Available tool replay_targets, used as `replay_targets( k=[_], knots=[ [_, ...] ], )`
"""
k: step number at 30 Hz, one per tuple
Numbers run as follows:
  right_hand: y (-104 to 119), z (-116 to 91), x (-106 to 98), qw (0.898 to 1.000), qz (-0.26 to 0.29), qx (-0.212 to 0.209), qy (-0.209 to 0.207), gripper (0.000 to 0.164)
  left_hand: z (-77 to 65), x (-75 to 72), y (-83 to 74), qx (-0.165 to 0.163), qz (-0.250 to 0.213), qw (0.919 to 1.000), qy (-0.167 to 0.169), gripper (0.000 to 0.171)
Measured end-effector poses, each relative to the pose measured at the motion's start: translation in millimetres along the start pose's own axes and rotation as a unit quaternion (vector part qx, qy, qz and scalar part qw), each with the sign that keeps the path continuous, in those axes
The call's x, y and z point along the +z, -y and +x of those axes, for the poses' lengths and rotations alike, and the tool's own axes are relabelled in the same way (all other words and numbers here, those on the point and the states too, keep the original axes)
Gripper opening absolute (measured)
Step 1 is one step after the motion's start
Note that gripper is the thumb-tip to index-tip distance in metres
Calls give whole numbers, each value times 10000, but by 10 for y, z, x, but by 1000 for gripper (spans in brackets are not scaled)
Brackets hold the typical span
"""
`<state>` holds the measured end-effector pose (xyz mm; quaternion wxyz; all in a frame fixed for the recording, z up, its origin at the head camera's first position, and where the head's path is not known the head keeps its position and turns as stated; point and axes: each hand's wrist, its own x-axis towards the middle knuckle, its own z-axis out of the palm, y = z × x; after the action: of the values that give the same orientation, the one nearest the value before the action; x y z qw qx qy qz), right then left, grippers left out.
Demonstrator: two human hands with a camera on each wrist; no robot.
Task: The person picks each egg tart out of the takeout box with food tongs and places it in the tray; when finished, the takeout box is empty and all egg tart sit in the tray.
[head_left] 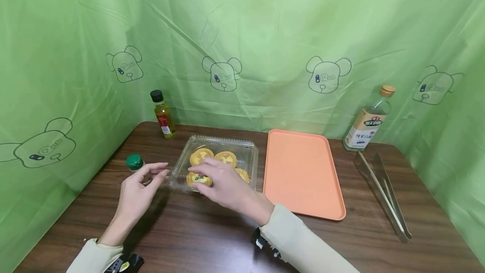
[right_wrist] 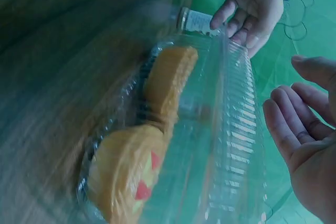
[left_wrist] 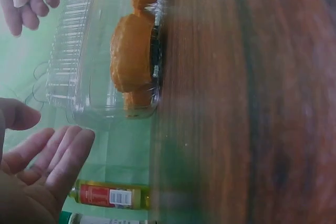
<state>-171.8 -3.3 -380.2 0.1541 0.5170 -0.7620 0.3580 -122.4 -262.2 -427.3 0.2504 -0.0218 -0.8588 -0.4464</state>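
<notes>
Head view first: the right hand [head_left: 223, 182] hovers across the front of the clear box [head_left: 246, 153], hiding parts of the round tarts [head_left: 202, 155] inside, while the left hand [head_left: 138, 193] covers the lower half of a green-capped jar [head_left: 134, 161]. Both hands grip nothing, fingers loosely bent! The box sits on the dark wooden table [head_left: 204, 235], an orange tray [head_left: 303, 172] just to its right, an oil bottle [head_left: 164, 119] behind on the left; tongs [head_left: 381, 193] and a tall glass bottle [head_left: 365, 125] stay well apart. Four golden tarts show, with yellow tops.

Over to the left wrist: the frame cuts off box and both hands; oil bottle beyond, ridged clear plastic, orange-brown fluted tart sides.

And the right wrist: blur on the box, touch impossible to judge, red bits on the nearest tart's pale filling.
</notes>
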Motion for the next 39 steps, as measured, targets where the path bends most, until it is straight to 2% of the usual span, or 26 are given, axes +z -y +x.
replay_targets(
  k=[5,8,12,18,22,25,30,34,39],
  knots=[
    [42,31,128,9996,-197,-148,-113,27,-7,-53,33,-405,-253,9980,412,15],
    [89,39,219,9993,-249,-35,-268,24,-15,-73,48,-777,-740,9920,663,15],
    [179,38,345,9984,-279,351,-352,21,-57,-89,87,-1218,-1587,9756,902,19],
    [268,32,480,9931,-833,789,-254,17,-112,-123,215,-1403,-2559,9468,1355,23],
    [278,12,537,9882,-1281,820,-161,18,-105,-128,293,-1499,-2829,9322,1688,29],
    [272,-4,561,9869,-1380,808,-195,19,-95,-117,329,-1591,-3014,9239,1740,31],
    [264,-13,557,9882,-1211,894,-274,18,-99,-78,331,-1773,-3418,9072,1696,24],
    [251,-21,549,9891,-1083,945,-319,18,-108,-48,330,-1864,-3792,8897,1731,18],
    [242,-28,552,9896,-1003,957,-387,16,-120,-23,330,-2152,-3992,8742,1732,15]
  ],
)
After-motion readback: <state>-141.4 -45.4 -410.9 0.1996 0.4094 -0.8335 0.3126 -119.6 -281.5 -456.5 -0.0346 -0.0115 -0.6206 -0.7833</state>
